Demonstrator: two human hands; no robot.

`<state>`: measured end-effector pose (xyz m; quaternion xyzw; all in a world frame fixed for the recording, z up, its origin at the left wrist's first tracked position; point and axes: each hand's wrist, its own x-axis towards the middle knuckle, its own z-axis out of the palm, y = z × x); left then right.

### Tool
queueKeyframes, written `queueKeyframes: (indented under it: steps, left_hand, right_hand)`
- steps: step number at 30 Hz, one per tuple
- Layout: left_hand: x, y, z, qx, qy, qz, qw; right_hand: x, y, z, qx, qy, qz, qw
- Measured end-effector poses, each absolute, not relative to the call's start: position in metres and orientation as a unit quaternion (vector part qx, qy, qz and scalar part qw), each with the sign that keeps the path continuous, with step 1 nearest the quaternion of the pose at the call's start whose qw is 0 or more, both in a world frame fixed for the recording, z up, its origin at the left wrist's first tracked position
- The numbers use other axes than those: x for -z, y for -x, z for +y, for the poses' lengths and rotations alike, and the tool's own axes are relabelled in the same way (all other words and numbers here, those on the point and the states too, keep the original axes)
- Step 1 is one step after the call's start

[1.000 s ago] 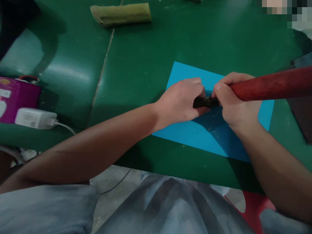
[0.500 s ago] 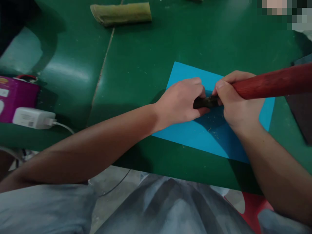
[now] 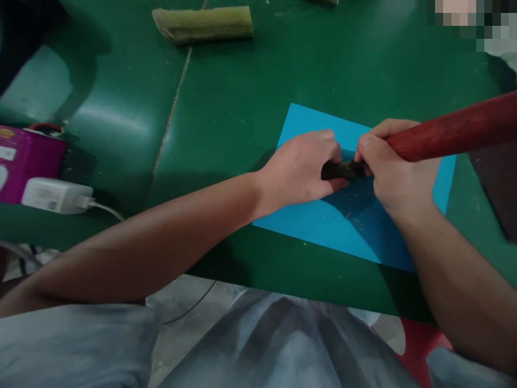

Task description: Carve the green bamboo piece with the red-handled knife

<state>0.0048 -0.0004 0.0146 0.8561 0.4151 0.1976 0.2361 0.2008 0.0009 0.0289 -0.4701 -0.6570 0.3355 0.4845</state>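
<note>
My left hand [image 3: 301,167] is closed round a dark, narrow piece [image 3: 347,170], apparently bamboo, and presses it down over a blue sheet [image 3: 315,229]. To its right, my right hand [image 3: 398,167] grips a carving tool by its thick red handle [image 3: 456,132], which slants up and off the right edge. The tool's working end is hidden by my fingers, close to the end of the dark piece. Small pale shavings [image 3: 355,220] lie on the sheet just below.
A cut bamboo section [image 3: 204,25] lies at the back of the green table [image 3: 226,97]. On the left are a purple box [image 3: 34,161] and a white charger [image 3: 56,195] with a cable. A dark flat object [image 3: 495,188] lies at right. Another person shows partly at top right.
My right hand has shifted slightly to the right, and the outer end of the red handle has tilted upward in view. My left hand keeps its hold in place.
</note>
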Motion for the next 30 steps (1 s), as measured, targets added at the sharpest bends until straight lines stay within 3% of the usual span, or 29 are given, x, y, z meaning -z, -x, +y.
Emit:
queueKeyframes:
  steps: [30]
  left_hand:
    - [-0.0161,-0.0071,-0.0011,-0.192,-0.854,0.422,0.236]
  right_hand:
    - [-0.0298,-0.1996,0.0005,-0.346,0.476,-0.641,0.492]
